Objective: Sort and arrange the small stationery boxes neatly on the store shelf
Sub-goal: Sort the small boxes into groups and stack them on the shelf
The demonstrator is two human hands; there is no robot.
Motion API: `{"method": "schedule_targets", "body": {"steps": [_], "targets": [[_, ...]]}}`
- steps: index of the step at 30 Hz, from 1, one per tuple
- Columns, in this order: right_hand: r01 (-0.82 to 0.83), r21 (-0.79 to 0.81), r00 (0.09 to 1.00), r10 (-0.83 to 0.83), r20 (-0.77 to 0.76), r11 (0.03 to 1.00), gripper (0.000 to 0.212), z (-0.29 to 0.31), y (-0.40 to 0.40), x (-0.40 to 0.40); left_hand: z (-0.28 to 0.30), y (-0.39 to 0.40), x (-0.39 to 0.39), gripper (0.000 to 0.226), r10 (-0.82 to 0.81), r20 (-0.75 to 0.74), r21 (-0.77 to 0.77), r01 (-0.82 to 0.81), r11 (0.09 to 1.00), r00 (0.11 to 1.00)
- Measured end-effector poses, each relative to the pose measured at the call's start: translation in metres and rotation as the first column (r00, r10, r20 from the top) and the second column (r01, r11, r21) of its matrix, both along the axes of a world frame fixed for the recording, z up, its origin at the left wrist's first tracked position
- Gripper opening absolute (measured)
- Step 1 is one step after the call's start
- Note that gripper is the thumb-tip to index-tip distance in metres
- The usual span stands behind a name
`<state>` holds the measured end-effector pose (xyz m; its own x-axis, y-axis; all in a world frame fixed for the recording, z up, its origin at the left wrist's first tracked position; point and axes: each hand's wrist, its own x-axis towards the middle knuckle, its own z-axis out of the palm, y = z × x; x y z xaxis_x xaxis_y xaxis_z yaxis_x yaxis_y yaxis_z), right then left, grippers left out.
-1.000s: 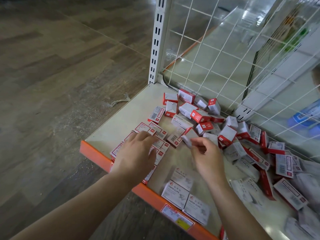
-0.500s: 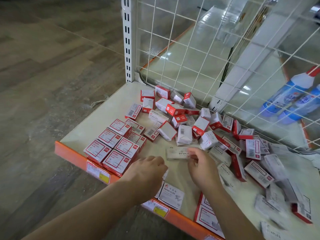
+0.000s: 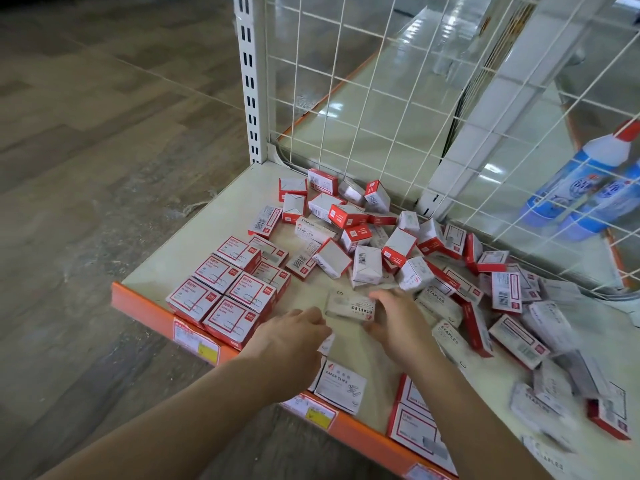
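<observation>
My right hand (image 3: 391, 323) grips a white staples box (image 3: 349, 304) just above the cream shelf (image 3: 214, 233). My left hand (image 3: 291, 336) hovers beside that box with loosely curled fingers, holding nothing that I can see. At the front left corner stands a tidy block of red-and-white boxes (image 3: 225, 292). A loose heap of red-and-white boxes (image 3: 367, 233) covers the middle and back of the shelf. More white staples boxes (image 3: 450, 336) lie scattered to the right. A white paper clips box (image 3: 341, 386) lies at the front edge under my left wrist.
A white wire grid (image 3: 381, 98) closes the back of the shelf, fixed to a slotted upright post (image 3: 251, 81). Blue-and-white bottles (image 3: 585, 188) stand behind the grid at the right. The orange front lip (image 3: 145, 303) carries price tags. Wood-look floor lies to the left.
My left hand left the tidy block at the front left and came toward the middle. My right hand picked a white staples box from the heap and drew it toward the front.
</observation>
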<state>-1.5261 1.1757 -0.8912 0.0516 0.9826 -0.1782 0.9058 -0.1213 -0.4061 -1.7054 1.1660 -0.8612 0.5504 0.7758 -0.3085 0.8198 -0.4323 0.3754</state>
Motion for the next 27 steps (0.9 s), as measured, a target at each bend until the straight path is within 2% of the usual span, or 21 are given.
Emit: {"method": "schedule_targets", "body": {"steps": [4,8,10,12,15,19,21,25,27], "targets": [[0.026,0.061,0.999,-0.024,-0.027,0.998,0.038,0.003,-0.007,0.002,0.000,-0.005,-0.002,0.043,0.097,0.104,-0.048,-0.093,0.995,0.990],[0.090,0.144,0.989,-0.072,-0.132,0.985,0.040,0.011,-0.021,0.009,0.001,-0.006,-0.003,0.039,0.234,0.201,-0.067,-0.225,0.972,0.951],[0.113,0.163,0.982,-0.085,-0.168,0.980,0.040,0.018,-0.031,0.009,0.003,-0.005,-0.001,0.037,0.318,0.251,-0.096,-0.303,0.948,0.914],[0.114,0.178,0.980,-0.082,-0.181,0.977,0.041,0.024,-0.041,0.008,0.003,-0.004,0.001,0.036,0.421,0.314,-0.195,-0.377,0.906,0.851],[0.109,0.158,0.976,-0.076,-0.202,0.981,0.044,0.032,-0.055,0.004,0.004,-0.004,0.006,0.036,0.519,0.369,-0.318,-0.420,0.850,0.771],[0.122,0.095,0.970,-0.098,-0.222,0.988,0.042,0.040,-0.066,-0.004,0.008,-0.006,0.013,0.015,0.585,0.391,-0.405,-0.438,0.803,0.711],[0.131,0.053,0.965,-0.115,-0.235,0.990,0.043,0.044,-0.068,-0.005,0.011,-0.009,0.015,0.015,0.613,0.393,-0.439,-0.446,0.780,0.685],[0.096,-0.025,0.949,-0.100,-0.298,0.995,0.051,0.050,-0.070,0.002,0.017,-0.014,0.015,0.020,0.614,0.356,-0.452,-0.446,0.773,0.704],[0.063,-0.029,0.941,-0.070,-0.331,0.998,0.043,0.053,-0.070,0.002,0.018,-0.015,0.016,0.022,0.569,0.348,-0.431,-0.412,0.803,0.745]]}}
